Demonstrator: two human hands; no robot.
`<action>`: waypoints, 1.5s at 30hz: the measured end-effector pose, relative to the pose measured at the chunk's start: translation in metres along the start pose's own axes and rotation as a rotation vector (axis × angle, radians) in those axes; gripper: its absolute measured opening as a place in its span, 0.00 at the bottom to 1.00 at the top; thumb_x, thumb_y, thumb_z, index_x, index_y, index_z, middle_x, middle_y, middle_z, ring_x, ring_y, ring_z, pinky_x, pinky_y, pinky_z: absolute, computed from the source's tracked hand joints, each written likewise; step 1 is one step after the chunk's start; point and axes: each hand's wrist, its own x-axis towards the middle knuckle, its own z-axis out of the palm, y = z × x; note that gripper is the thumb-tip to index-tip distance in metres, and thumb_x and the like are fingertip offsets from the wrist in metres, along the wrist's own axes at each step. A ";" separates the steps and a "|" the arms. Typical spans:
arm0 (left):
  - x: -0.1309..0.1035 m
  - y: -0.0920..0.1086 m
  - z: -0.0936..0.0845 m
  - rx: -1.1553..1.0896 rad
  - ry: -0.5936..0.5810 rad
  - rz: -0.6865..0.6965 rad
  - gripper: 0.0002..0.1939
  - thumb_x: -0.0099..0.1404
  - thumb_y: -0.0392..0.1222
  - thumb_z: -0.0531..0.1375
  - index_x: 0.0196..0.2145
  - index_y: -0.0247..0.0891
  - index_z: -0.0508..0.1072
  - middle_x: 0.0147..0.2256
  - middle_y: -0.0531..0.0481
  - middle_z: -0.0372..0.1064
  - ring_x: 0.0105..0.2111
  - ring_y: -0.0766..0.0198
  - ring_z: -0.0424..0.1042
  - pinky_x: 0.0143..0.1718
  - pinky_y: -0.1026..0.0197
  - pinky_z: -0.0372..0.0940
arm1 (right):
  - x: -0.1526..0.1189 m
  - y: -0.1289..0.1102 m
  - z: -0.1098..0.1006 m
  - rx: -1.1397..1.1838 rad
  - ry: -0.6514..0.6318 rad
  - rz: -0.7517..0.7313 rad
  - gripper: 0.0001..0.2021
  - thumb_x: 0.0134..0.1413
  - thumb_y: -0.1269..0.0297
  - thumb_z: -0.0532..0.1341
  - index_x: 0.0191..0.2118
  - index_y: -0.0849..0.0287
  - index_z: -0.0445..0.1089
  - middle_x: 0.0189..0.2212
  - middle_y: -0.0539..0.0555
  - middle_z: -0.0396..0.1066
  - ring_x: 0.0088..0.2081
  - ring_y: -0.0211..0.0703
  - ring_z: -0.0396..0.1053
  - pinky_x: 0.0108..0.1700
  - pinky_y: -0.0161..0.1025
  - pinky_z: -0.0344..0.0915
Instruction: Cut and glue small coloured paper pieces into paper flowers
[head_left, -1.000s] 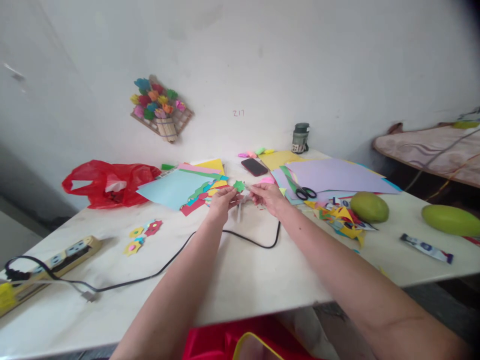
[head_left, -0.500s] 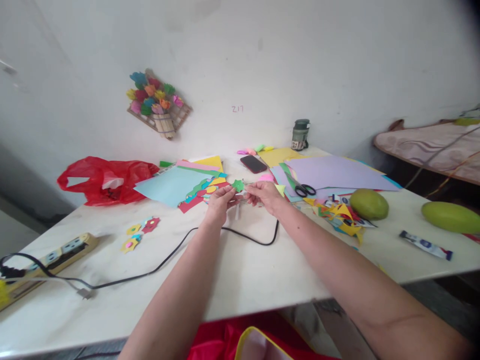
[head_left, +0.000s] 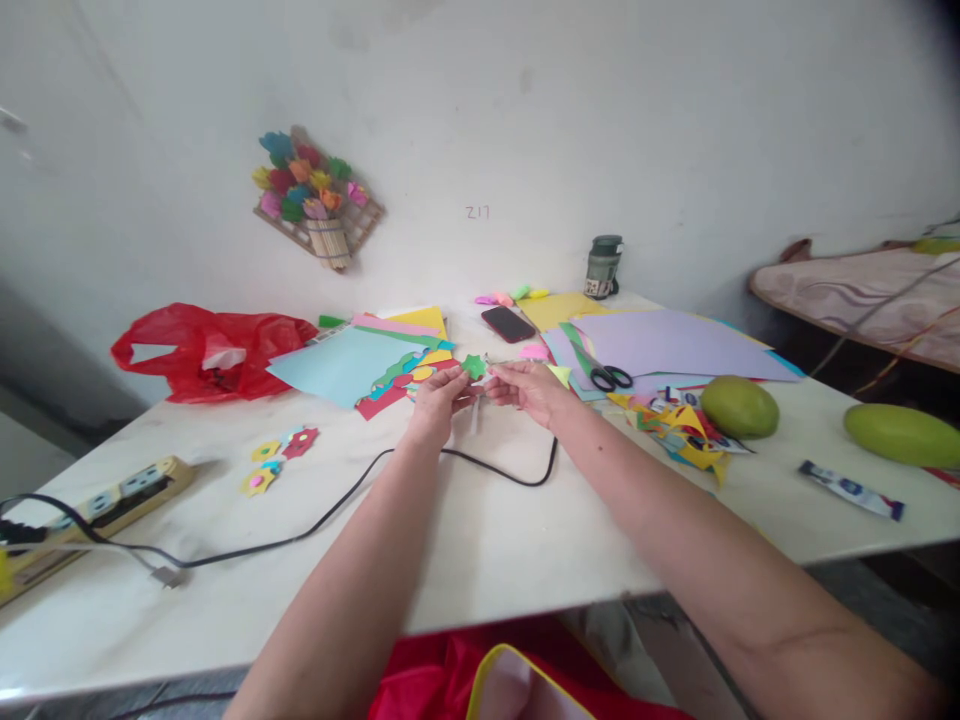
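Observation:
Near the middle of the table, a small green paper cutout is pinched by my left hand. Just to its right, my right hand has its thumb and finger pressed together at the cutout's edge, on something too small to make out. A thin white strip hangs below, between the hands. Behind my left hand lie wavy colored paper strips on a red sheet. A pink piece sits behind my right hand.
Scissors, paper scraps, two green fruits and a glue tube are on the right. A black cable crosses from the power strip. Paper flowers and a red bag are on the left.
The green cutout has turned slightly between my hands, and my right fingers have shifted a little. The camera view has moved slightly.

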 end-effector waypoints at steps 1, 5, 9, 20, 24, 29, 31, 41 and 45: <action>0.000 0.000 0.000 0.001 -0.004 0.000 0.18 0.44 0.46 0.71 0.27 0.35 0.69 0.25 0.53 0.70 0.28 0.65 0.73 0.31 0.65 0.65 | 0.000 0.000 0.001 0.009 -0.001 0.000 0.04 0.54 0.73 0.62 0.29 0.66 0.73 0.21 0.54 0.75 0.21 0.34 0.71 0.24 0.29 0.69; -0.001 0.001 -0.001 0.004 -0.008 -0.002 0.16 0.46 0.45 0.70 0.28 0.35 0.69 0.26 0.52 0.71 0.28 0.66 0.73 0.32 0.64 0.65 | -0.001 0.000 0.002 0.022 -0.010 -0.020 0.03 0.51 0.73 0.64 0.29 0.66 0.74 0.21 0.53 0.74 0.22 0.34 0.71 0.26 0.30 0.70; -0.002 0.002 -0.001 0.012 -0.005 -0.004 0.16 0.46 0.45 0.70 0.28 0.35 0.69 0.26 0.53 0.71 0.28 0.67 0.73 0.31 0.65 0.65 | 0.000 0.001 0.001 0.002 -0.016 -0.048 0.03 0.46 0.71 0.67 0.28 0.64 0.74 0.21 0.52 0.73 0.21 0.33 0.70 0.26 0.30 0.70; 0.000 0.002 -0.001 -0.005 0.005 -0.014 0.16 0.45 0.43 0.70 0.28 0.34 0.71 0.26 0.53 0.71 0.29 0.65 0.74 0.31 0.65 0.66 | -0.001 0.003 0.004 -0.001 -0.032 -0.049 0.07 0.40 0.68 0.70 0.25 0.65 0.73 0.21 0.52 0.73 0.19 0.31 0.67 0.22 0.30 0.68; 0.000 0.003 0.000 -0.005 -0.006 -0.010 0.16 0.44 0.44 0.70 0.28 0.34 0.71 0.26 0.52 0.71 0.28 0.66 0.74 0.31 0.65 0.66 | -0.002 0.003 0.005 -0.009 -0.032 -0.056 0.08 0.40 0.68 0.71 0.24 0.65 0.73 0.21 0.52 0.73 0.19 0.32 0.67 0.22 0.31 0.68; 0.000 0.002 0.000 -0.002 -0.015 -0.003 0.17 0.44 0.45 0.71 0.28 0.34 0.72 0.25 0.52 0.71 0.28 0.65 0.74 0.30 0.65 0.66 | -0.002 0.003 0.005 -0.026 -0.021 -0.066 0.09 0.40 0.66 0.71 0.24 0.65 0.72 0.20 0.51 0.72 0.19 0.32 0.67 0.22 0.31 0.68; 0.000 0.002 0.000 0.001 -0.015 -0.002 0.16 0.44 0.45 0.71 0.27 0.34 0.72 0.25 0.52 0.71 0.28 0.65 0.74 0.30 0.65 0.66 | -0.002 0.003 0.004 -0.023 -0.022 -0.074 0.09 0.39 0.65 0.71 0.25 0.65 0.73 0.21 0.52 0.73 0.20 0.32 0.67 0.23 0.31 0.68; 0.001 0.001 -0.003 0.028 -0.020 -0.009 0.16 0.44 0.45 0.70 0.27 0.35 0.71 0.26 0.52 0.71 0.28 0.65 0.74 0.30 0.65 0.65 | -0.001 0.003 0.006 -0.043 0.072 -0.109 0.11 0.37 0.66 0.72 0.26 0.63 0.71 0.19 0.50 0.72 0.18 0.32 0.66 0.22 0.30 0.66; 0.000 0.000 -0.003 0.054 -0.033 -0.008 0.16 0.43 0.46 0.70 0.27 0.35 0.71 0.26 0.52 0.71 0.28 0.65 0.74 0.31 0.65 0.65 | -0.003 0.002 0.008 -0.063 0.078 -0.136 0.12 0.37 0.62 0.72 0.24 0.63 0.71 0.19 0.49 0.71 0.18 0.31 0.65 0.22 0.30 0.66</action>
